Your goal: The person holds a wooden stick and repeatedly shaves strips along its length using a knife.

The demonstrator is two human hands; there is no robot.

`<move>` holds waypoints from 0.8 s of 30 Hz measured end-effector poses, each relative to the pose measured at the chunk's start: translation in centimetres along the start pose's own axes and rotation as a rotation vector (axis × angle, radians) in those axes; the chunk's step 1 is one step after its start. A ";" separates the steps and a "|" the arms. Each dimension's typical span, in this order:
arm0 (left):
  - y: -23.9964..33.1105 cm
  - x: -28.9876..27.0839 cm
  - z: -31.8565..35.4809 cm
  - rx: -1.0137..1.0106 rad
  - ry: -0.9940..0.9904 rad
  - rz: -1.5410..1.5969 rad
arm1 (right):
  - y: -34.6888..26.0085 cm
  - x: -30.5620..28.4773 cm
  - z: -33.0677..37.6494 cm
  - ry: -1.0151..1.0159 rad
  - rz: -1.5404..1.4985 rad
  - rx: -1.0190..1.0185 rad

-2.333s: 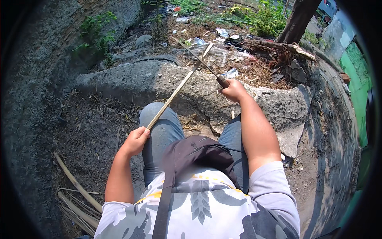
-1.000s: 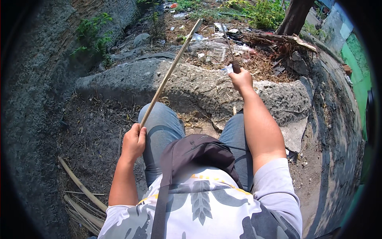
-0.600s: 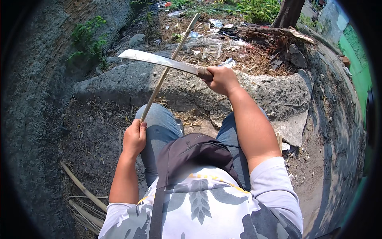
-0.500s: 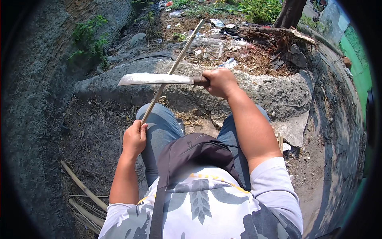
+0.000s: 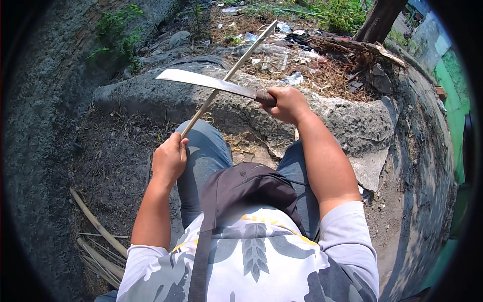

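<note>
My left hand (image 5: 170, 157) is closed around the near end of a long, thin wooden strip (image 5: 250, 52), just above my left knee. The strip slants away from me toward the upper right. A machete (image 5: 197, 79) lies across it near the middle, its blade pointing left and crossing over the strip. My right hand (image 5: 288, 104) grips the machete's dark brown handle (image 5: 265, 98). Whether the edge bites into the wood I cannot tell.
In front of my knees runs a rough concrete ledge (image 5: 151, 92), with litter and dry grass behind it. A tree trunk (image 5: 378, 21) stands at the far right. Several long stalks (image 5: 98, 224) lie on the ground at my left, near a rough wall (image 5: 37, 126).
The machete has tilted, its tip now higher than its handle, and the handle has shifted slightly right. The strip's far end has swung right. My left hand has moved little.
</note>
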State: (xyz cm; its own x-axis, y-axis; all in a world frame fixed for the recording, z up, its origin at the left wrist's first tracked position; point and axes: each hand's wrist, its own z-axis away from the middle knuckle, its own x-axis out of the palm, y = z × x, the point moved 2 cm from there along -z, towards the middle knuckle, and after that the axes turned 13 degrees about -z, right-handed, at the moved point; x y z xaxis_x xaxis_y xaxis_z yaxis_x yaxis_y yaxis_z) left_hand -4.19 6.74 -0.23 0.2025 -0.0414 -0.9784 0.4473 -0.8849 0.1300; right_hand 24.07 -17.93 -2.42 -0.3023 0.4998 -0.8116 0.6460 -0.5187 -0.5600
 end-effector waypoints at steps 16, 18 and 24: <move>0.6 2.9 -0.1 0.058 0.091 -0.011 | 1.3 -0.7 -0.6 0.030 0.002 0.182; 0.5 2.9 -0.1 0.060 0.091 -0.021 | -0.6 -0.7 -0.2 -0.059 0.011 0.137; 0.3 2.9 0.1 0.080 0.108 -0.019 | -0.5 -1.4 -0.7 -0.115 0.153 -0.094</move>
State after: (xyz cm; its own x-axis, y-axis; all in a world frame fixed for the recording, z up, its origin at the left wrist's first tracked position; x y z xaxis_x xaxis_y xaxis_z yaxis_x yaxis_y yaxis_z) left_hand -3.56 6.28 -3.08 0.2894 0.0218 -0.9570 0.3822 -0.9192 0.0946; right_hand 24.64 -17.87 -0.84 -0.2704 0.3352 -0.9025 0.7515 -0.5124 -0.4155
